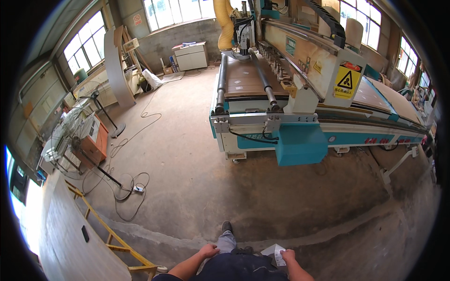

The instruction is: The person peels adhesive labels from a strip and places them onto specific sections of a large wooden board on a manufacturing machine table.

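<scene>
Near the lower edge, right hand [288, 255] pinches a small white paper slip [277, 254] leaning leftward toward the empty, loosely curled left hand [209, 251].

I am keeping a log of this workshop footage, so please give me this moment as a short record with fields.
place: woodworking workshop with a dusty concrete floor
left hand: empty, fingers curled, resting near the person's thigh
right hand: holds a small white paper slip
ahead: large teal and white CNC router with a brown board on its bed and a yellow dust hose
left side: two standing fans, cables on the floor, pale panel on a yellow frame
</scene>
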The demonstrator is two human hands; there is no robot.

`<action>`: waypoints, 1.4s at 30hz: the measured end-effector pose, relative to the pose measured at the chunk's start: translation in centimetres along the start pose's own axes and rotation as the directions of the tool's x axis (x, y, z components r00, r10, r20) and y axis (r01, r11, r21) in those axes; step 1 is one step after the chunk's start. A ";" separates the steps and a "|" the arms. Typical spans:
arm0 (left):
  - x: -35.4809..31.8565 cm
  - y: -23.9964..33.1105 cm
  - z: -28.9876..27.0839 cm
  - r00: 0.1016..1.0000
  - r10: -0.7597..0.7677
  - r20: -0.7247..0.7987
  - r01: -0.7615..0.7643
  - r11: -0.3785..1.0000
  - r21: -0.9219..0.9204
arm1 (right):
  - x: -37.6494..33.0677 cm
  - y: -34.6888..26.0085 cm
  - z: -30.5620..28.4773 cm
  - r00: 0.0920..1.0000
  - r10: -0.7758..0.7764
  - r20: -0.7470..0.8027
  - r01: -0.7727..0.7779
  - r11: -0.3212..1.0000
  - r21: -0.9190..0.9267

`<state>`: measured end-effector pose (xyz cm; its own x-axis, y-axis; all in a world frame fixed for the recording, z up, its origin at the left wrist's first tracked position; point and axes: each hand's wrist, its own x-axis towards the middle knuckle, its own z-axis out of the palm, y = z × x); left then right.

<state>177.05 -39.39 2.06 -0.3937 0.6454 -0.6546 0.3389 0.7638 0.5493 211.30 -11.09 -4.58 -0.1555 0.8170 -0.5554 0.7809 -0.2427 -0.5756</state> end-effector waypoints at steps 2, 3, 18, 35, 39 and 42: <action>0.2 0.5 0.6 1.000 0.001 -0.010 -0.001 1.000 0.001 | 0.3 -0.1 -0.8 1.000 0.005 0.007 -0.005 1.000 -0.005; 0.3 0.7 0.8 1.000 0.003 -0.010 -0.003 1.000 0.000 | 0.5 0.0 -1.3 1.000 0.008 0.010 -0.007 1.000 -0.010; 0.9 6.0 3.9 0.999 -0.041 0.019 0.040 0.999 0.025 | 3.1 0.7 -7.2 0.999 -0.008 0.033 0.010 0.998 -0.067; 1.3 9.9 6.2 0.999 -0.033 0.025 0.033 0.999 -0.005 | 4.8 1.9 -11.0 0.998 0.030 0.053 -0.026 0.997 -0.076; 1.5 11.3 6.4 0.997 -0.059 0.048 0.060 0.998 -0.013 | 5.7 2.7 -11.7 0.999 0.000 0.048 0.006 0.992 -0.129; 1.1 11.6 6.5 0.996 -0.074 0.048 0.075 0.997 -0.009 | 5.5 2.5 -12.0 0.998 -0.011 0.061 0.020 0.989 -0.147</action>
<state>186.08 -29.80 4.34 -0.3765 0.5859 -0.7176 0.3010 0.8099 0.5034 219.67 -0.93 -1.83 -0.2006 0.7862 -0.5845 0.8579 -0.1471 -0.4923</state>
